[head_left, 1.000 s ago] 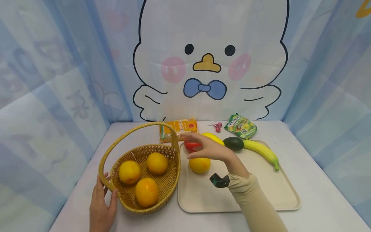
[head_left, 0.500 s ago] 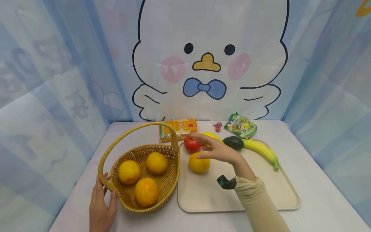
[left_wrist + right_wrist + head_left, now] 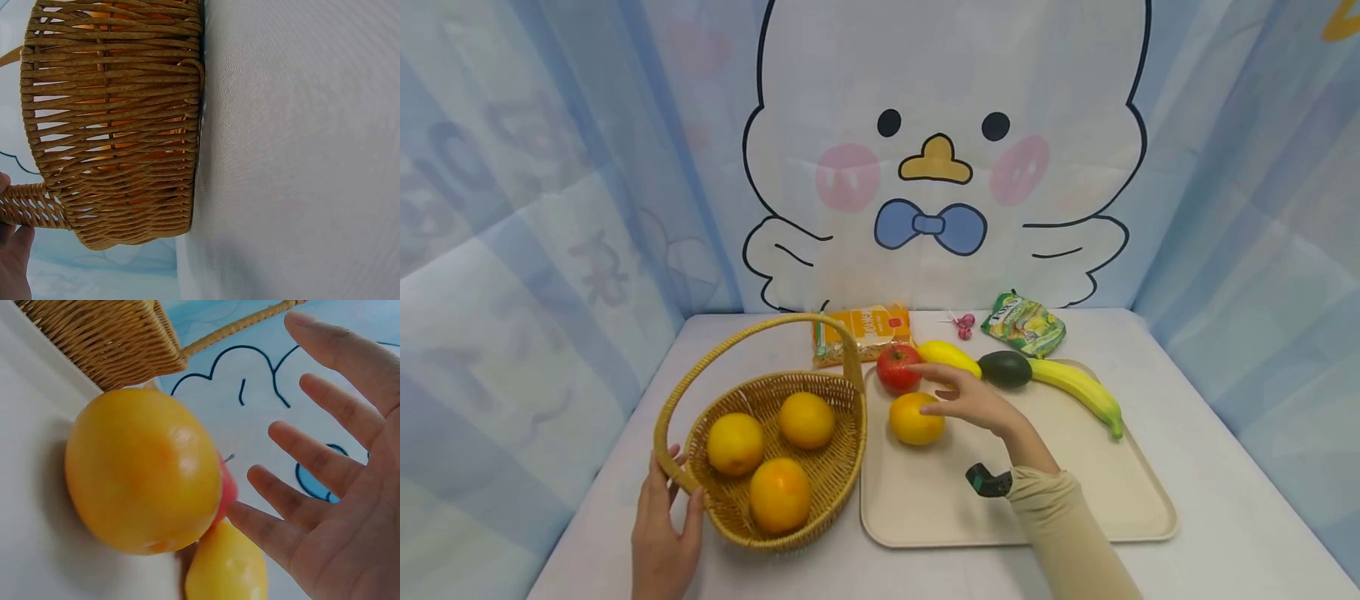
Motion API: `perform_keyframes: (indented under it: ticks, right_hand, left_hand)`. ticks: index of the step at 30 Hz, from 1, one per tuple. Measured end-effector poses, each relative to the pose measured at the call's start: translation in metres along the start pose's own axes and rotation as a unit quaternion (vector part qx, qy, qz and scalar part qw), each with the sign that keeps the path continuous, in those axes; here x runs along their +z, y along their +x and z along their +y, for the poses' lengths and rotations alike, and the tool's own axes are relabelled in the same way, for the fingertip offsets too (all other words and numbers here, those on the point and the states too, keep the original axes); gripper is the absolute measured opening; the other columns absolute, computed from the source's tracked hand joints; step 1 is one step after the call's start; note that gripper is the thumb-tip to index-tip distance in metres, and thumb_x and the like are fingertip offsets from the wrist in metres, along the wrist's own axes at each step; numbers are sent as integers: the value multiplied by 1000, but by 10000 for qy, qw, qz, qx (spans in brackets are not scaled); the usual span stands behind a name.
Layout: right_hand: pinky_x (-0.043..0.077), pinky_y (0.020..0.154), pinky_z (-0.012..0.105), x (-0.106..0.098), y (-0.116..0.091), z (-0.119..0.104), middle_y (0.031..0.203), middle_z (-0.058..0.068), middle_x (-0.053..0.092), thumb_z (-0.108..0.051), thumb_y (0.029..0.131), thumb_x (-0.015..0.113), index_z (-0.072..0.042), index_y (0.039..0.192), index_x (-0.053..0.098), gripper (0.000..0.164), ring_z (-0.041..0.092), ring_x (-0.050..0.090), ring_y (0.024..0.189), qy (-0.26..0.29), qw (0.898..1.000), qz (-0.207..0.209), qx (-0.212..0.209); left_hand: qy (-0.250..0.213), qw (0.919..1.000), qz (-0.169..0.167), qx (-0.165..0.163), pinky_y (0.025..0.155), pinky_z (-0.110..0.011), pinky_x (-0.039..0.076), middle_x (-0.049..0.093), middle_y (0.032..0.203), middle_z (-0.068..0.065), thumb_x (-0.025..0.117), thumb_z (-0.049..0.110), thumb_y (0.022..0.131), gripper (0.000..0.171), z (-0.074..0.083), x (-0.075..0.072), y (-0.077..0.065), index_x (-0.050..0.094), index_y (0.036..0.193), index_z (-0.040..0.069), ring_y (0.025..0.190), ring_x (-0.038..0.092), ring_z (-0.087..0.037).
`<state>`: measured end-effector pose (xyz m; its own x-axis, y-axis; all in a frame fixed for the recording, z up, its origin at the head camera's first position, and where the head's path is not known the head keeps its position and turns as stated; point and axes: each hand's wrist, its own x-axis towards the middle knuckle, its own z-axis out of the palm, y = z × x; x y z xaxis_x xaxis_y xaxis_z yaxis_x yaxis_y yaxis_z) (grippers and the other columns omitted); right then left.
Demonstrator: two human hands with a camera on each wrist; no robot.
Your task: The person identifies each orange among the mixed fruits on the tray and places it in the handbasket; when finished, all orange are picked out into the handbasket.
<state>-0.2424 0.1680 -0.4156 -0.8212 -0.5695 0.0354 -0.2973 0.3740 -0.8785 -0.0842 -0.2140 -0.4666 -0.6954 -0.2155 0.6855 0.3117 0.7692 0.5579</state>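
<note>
My left hand [image 3: 662, 533] holds the base of the handle of a wicker basket [image 3: 842, 492], thumb and fingers on either side of it. Three oranges [image 3: 780, 497] lie inside. In the left wrist view, the fingertips pinch the woven handle [image 3: 34, 205]. Over the tray, my right hand [image 3: 973, 398] hovers with spread, relaxed fingers. Just left of it sits another orange [image 3: 917, 419], its right edge overlapped by the thumb in the head view. The right wrist view shows that orange [image 3: 144, 472] apart from the bare palm and fingers [image 3: 312, 456].
On the beige tray [image 3: 940, 508] are a red fruit [image 3: 895, 371], a yellow fruit [image 3: 950, 357], a dark green avocado-like fruit [image 3: 1006, 369] and a banana [image 3: 1078, 393]. Behind lie an orange grain packet [image 3: 868, 332], lollipops [image 3: 966, 325] and a green bag [image 3: 1024, 325].
My right hand has moved right and slightly toward me, uncovering the red fruit and more of the orange on the tray. The left hand and basket stay put.
</note>
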Motion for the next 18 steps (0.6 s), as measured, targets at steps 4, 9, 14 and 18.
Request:
perform_keyframes:
  ticks: [4, 9, 14, 18]
  right_hand:
    - [32, 113, 63, 2, 1, 9, 151, 5, 37, -22, 87, 66, -18, 141, 44, 58, 41, 31, 138, 127, 9997, 14, 214]
    - [30, 113, 64, 4, 4, 19, 151, 5, 38, -25, 87, 66, -22, 141, 44, 58, 35, 31, 140, 147, 9985, 20, 525]
    - [23, 115, 66, 8, 7, 28, 149, 5, 40, -28, 86, 67, -24, 140, 45, 59, 34, 31, 140, 181, 9974, -128, 687]
    - [20, 115, 68, 11, 10, 32, 149, 3, 40, -32, 83, 68, -31, 139, 46, 60, 33, 29, 139, 98, 9960, -220, 859]
  left_hand:
    - [50, 9999, -41, -83, 102, 7, 26, 45, 135, -25, 62, -17, 79, 90, 0, 0, 0, 18, 151, 10, 128, 28, 16]
    - [92, 9998, -77, -178, 102, 8, 25, 45, 137, -24, 62, -15, 80, 89, 0, 1, -1, 17, 152, 12, 127, 27, 17]
    - [103, 9995, -96, -271, 101, 8, 25, 45, 137, -23, 63, -16, 79, 91, 0, 1, 0, 17, 152, 13, 127, 26, 18]
    - [146, 9991, -134, -365, 102, 8, 25, 45, 137, -22, 63, -16, 79, 92, 1, 1, 0, 16, 152, 14, 126, 26, 19]
